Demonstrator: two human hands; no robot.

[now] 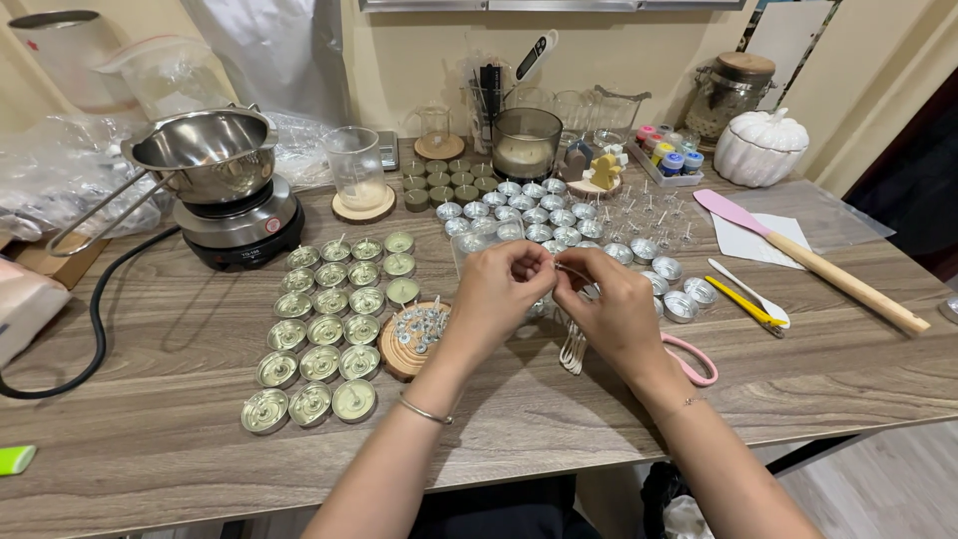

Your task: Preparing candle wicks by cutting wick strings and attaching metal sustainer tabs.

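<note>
My left hand (496, 292) and my right hand (609, 302) meet over the middle of the wooden table (170, 419), fingertips pinched together on a thin white wick (565, 268). A bundle of white wicks (573, 349) lies just under my right hand. A round wooden coaster (411, 331) piled with small metal wick tabs sits left of my left hand. Several filled tealight cups (324, 329) stand in rows further left. Empty metal tealight cups (529, 215) cluster behind my hands.
A metal melting pot (205, 150) sits on an electric hot plate (242, 228) at back left, its black cord (95, 329) looping forward. A measuring cup (356, 170), a glass candle jar (526, 145), a pink spatula (798, 255), yellow tweezers (743, 302) and pink scissors (694, 359) lie around.
</note>
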